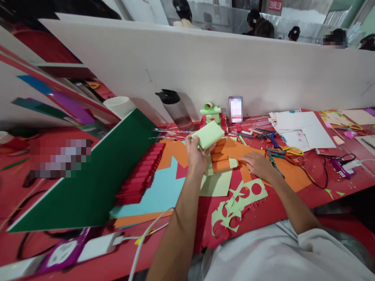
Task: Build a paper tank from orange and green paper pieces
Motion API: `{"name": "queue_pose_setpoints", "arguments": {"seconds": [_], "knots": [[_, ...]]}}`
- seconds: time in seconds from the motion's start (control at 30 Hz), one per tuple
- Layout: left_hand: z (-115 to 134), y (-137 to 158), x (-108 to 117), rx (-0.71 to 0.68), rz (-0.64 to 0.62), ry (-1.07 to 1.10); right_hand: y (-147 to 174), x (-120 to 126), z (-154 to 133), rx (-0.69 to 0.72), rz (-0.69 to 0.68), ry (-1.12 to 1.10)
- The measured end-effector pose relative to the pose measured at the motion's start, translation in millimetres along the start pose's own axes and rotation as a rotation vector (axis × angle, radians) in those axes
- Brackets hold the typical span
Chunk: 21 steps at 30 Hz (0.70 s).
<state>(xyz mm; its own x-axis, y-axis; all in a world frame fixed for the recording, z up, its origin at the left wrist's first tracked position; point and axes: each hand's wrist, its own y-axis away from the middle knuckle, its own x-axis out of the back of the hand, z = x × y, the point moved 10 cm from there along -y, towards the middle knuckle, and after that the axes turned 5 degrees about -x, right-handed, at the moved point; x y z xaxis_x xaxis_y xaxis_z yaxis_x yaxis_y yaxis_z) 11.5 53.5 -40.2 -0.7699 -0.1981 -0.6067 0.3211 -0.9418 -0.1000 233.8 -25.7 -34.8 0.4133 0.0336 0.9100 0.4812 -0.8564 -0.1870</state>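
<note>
My left hand [195, 154] is closed around a pale green folded paper box [208, 135], lifted above the table and slightly tilted. My right hand [258, 164] lies lower to the right, its fingers stretched over orange paper [238, 147], fingertips touching or close to it; nothing shows in its grasp. Between the hands is an orange folded paper piece [222, 166] with pale green ends. A pale green sheet [216, 183] and a cut-out green scrap [241, 203] lie closer to me. Behind the box stands a green and red paper model [211, 114] with a rolled tube on top.
At left, a dark green board [84, 179] leans beside stacked red folded strips [142, 175]. A bottle [175, 109] and phone [236, 109] stand by the white partition [205, 70]. Scissors [293, 151], a blue glue gun [272, 137] and cables lie at right.
</note>
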Motion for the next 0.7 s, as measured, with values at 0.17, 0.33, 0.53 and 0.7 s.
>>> {"name": "queue_pose_setpoints", "arguments": {"seconds": [0.17,0.33,0.53,0.7], "knots": [[-1.6,0.4,-0.2,0.006,0.002,0.005,3.0,2.2,-7.5,0.004,0.045,0.019],[-3.0,-1.2,5.9,0.023,0.03,0.011,5.6,-10.8,1.1,-0.074,0.044,0.092],[-4.2,-1.8,8.4,0.033,0.02,-0.011,-6.1,-19.3,9.4,-0.094,0.077,0.071],[-3.3,-5.2,10.9,0.011,0.01,-0.015,-3.2,3.5,-15.0,0.092,0.108,-0.006]]}}
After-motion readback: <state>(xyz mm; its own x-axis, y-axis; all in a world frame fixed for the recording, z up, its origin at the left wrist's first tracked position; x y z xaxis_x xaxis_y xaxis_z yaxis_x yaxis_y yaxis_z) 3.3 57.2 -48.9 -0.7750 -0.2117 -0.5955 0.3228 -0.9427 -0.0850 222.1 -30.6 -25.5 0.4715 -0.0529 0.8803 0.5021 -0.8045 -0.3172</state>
